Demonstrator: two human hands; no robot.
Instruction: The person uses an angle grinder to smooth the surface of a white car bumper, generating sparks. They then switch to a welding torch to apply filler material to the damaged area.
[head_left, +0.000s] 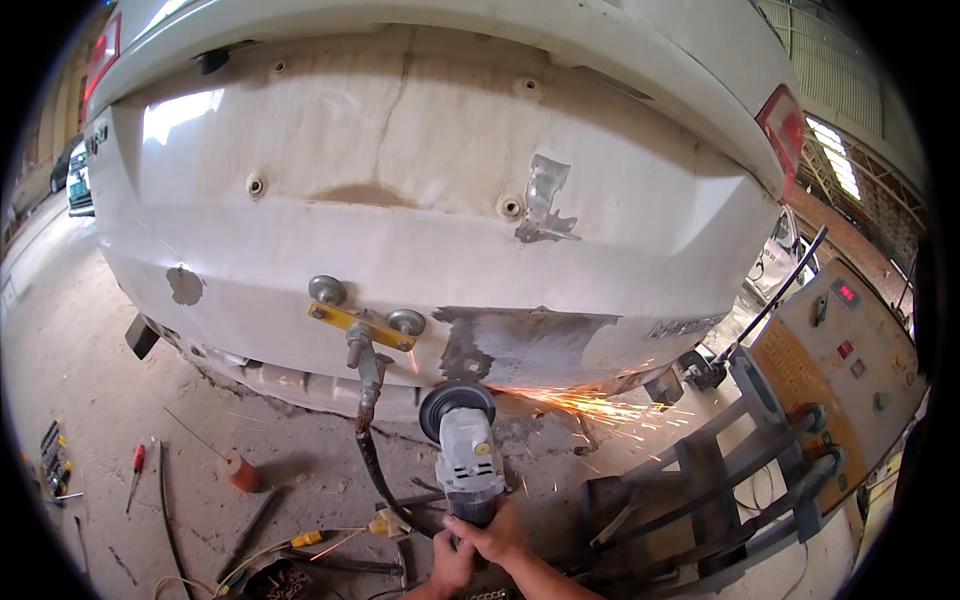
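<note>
Both my left hand (452,562) and right hand (497,535) are clenched round the rear handle of the grinder (466,450), its disc against the lower edge of the car's back panel (420,170), sparks (590,405) flying right. It looks heavy and prone to kick, so I judge 2 hands low on the body best.

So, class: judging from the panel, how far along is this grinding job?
Done: a bare-metal patch above the angle grinder. In hand: both hands, right hand and left hand, grip it, sparks flying at the panel's lower edge. Left: the small patch and yellow puller remain.
</note>
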